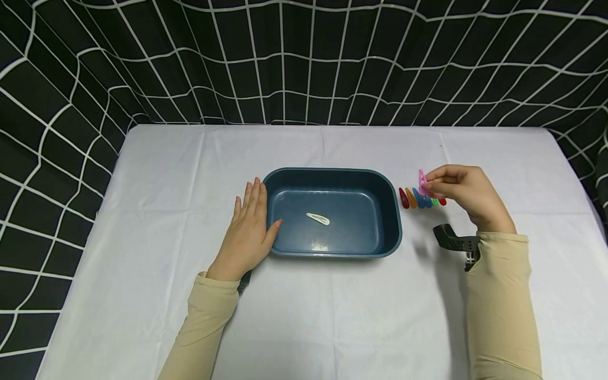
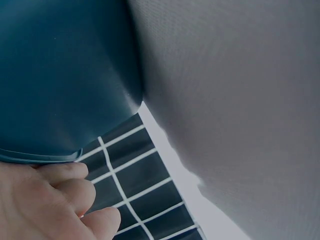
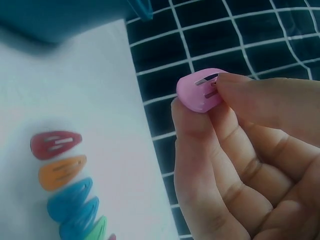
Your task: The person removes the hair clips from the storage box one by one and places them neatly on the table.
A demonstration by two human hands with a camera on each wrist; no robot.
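Observation:
Between thumb and fingers, my right hand (image 1: 467,192) pinches a pink hair clip (image 3: 200,92), lifted above a row of other clips. In that row lie a red hair clip (image 3: 54,144), an orange hair clip (image 3: 62,171), two blue hair clips (image 3: 70,200) and a green hair clip (image 3: 97,231); another red one shows at the right end. My left hand (image 1: 247,232) rests against the left side of a dark blue basin (image 1: 332,254), fingers straight and thumb over its rim. A white hair clip (image 1: 318,218) lies on the basin's floor.
A white cloth (image 1: 304,316) covers the table. Black fabric with a white grid (image 1: 294,63) stands behind it and along the sides. A black strap (image 1: 453,240) sticks out from my right wrist.

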